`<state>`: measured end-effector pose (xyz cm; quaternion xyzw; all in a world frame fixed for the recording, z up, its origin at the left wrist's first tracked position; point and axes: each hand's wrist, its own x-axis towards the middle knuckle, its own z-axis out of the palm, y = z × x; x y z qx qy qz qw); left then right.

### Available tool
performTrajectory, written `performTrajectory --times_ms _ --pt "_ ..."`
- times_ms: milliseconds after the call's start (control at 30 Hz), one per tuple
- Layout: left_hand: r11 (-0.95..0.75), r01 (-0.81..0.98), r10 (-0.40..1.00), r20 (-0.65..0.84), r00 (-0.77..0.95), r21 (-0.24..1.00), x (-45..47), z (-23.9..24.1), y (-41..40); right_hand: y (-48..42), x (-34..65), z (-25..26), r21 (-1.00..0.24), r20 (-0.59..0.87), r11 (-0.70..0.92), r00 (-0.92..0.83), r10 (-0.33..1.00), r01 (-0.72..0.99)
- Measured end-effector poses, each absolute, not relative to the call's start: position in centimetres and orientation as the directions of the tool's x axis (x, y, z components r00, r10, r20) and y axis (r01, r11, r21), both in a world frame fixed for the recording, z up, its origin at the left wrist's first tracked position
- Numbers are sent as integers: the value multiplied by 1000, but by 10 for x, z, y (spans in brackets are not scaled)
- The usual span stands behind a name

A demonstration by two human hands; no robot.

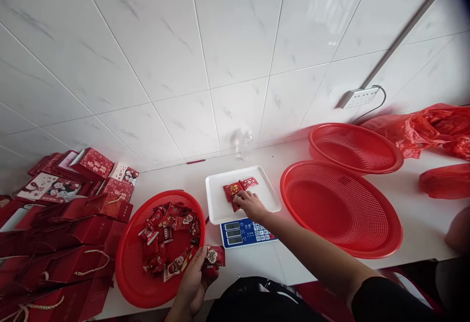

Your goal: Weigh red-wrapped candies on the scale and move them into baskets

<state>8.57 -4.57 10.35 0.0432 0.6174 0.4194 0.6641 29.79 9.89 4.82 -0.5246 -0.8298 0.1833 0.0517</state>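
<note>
My left hand (194, 283) is closed around a few red wrapped candies (215, 257), just off the right rim of a red plastic basket (127, 243). Loose red candies (168, 234) in mixed wrappers lie inside that basket. Over the white tray (216, 192) of a digital scale (235, 234), my right hand (253, 206) reaches in from the right, its fingertips pinched on one of several red candy packets (235, 190). The hand covers part of that packet. The scale's blue panel shows below the tray, its digits too small to read.
Two red baskets (338, 248) (398, 165) stand to the right of the scale. Red gift boxes (84, 234) with rope handles crowd the left side. Red plastic bags (414, 126) lie at the far right. A clear container (246, 146) stands by the tiled wall, near a power strip (362, 98).
</note>
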Motion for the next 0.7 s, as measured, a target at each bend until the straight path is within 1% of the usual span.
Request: performTrajectory --times_ms 100,167,233,333,400,433,467,533,567,600,633,700 --pt "643 -492 631 -770 -96 588 96 107 -45 99 299 49 -486 3 399 -455 891 778" --pt "644 -484 641 -763 -81 593 103 110 -45 99 305 53 -577 115 387 -397 910 719" --pt "646 -479 641 -763 -82 595 108 112 -44 98 319 60 -637 211 352 -284 935 686" --pt "649 -468 638 -764 -93 600 113 115 -42 89 364 68 -672 292 234 -39 956 703" --pt "653 -460 639 -763 -93 602 117 114 -40 77 401 68 -664 302 115 124 945 739" --pt "656 -455 640 -763 -86 602 118 113 -39 70 419 65 -649 278 42 186 942 759" --pt "663 -449 642 -763 -71 599 120 111 -39 63 435 62 -619 234 -49 244 941 784" --pt "678 -434 646 -763 -34 593 125 108 -38 49 454 53 -519 146 -242 364 920 820" --pt "685 -427 647 -762 -16 590 127 107 -38 45 456 49 -470 126 -292 390 912 833" --pt "690 -421 648 -762 -3 588 130 106 -38 42 454 46 -433 123 -297 382 916 851" --pt "694 -417 648 -761 7 587 132 105 -38 41 448 44 -412 128 -259 337 933 874" --pt "698 -414 647 -762 18 584 137 105 -39 45 425 42 -400 121 -99 160 980 911"
